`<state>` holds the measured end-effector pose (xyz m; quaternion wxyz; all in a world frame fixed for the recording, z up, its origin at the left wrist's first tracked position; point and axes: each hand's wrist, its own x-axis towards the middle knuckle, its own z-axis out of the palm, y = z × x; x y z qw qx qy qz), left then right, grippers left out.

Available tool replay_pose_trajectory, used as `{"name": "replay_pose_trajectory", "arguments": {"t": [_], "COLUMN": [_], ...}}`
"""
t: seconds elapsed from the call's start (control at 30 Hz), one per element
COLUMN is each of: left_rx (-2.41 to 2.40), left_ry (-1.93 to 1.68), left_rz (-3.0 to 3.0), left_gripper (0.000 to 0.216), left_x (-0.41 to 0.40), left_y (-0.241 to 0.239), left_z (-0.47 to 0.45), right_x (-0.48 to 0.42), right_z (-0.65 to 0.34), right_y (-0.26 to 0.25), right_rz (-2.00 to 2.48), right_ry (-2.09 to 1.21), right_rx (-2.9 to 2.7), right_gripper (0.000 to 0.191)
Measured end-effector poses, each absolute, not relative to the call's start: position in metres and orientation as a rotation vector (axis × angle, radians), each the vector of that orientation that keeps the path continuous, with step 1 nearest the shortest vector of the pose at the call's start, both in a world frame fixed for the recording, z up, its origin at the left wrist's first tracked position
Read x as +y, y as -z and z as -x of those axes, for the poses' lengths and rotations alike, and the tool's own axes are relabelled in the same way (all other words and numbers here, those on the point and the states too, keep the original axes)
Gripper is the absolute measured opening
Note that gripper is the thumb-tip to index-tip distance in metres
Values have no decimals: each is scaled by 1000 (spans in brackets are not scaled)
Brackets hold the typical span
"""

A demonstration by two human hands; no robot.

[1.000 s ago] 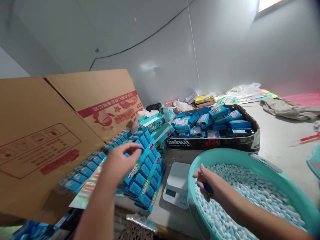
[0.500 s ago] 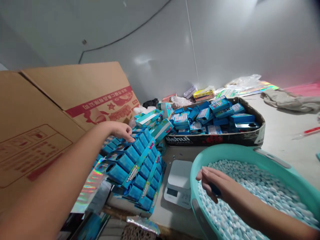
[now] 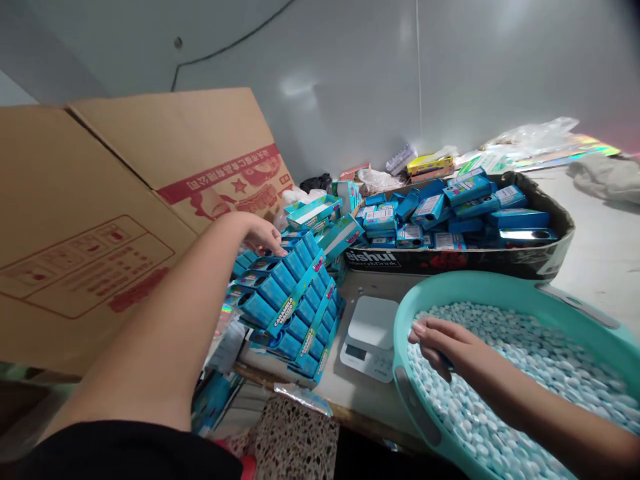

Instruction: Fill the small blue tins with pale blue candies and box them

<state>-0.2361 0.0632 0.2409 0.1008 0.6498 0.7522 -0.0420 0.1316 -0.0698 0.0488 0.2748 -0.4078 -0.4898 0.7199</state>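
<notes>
My left hand (image 3: 264, 235) reaches to the top row of stacked trays, fingers curled down against the small blue candy boxes (image 3: 280, 277). What is between its fingertips is hidden. The boxes stand in rows with dark round openings at their ends, held in blue display trays (image 3: 286, 315) with "Caramelo" lettering. My right hand (image 3: 440, 343) is above the near left part of a turquoise basin (image 3: 407, 317). Its fingers are closed around a small dark blue thing (image 3: 447, 361), mostly covered by the palm. Pale blue and white candies (image 3: 505, 393) fill the basin.
A white digital scale (image 3: 367, 340) stands between trays and basin. Behind is a black carton (image 3: 500, 260) piled with loose blue boxes (image 3: 425, 210). A large cardboard box (image 3: 115, 220) rises at the left. Plastic wrapping (image 3: 535, 137) and a grey cloth (image 3: 607, 179) lie farther back.
The view has shifted, so everything appears moved, and more of the left sleeve shows. My left hand stays at the top row and my right hand stays closed over the basin.
</notes>
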Motion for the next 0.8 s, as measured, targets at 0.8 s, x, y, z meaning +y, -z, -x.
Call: {"name": "replay_pose_trajectory", "arguments": {"t": [0.8], "left_rx": [1858], "left_ry": [-935], "left_rz": [-2806], "left_gripper": [22], "left_x": [-107], "left_y": [-127], "left_z": [112], "right_x": [-43], "right_z": [-132], "right_y": [-28], "right_rz": [953], "right_ry": [-2012], "right_rx": [-917], "right_gripper": [64]}}
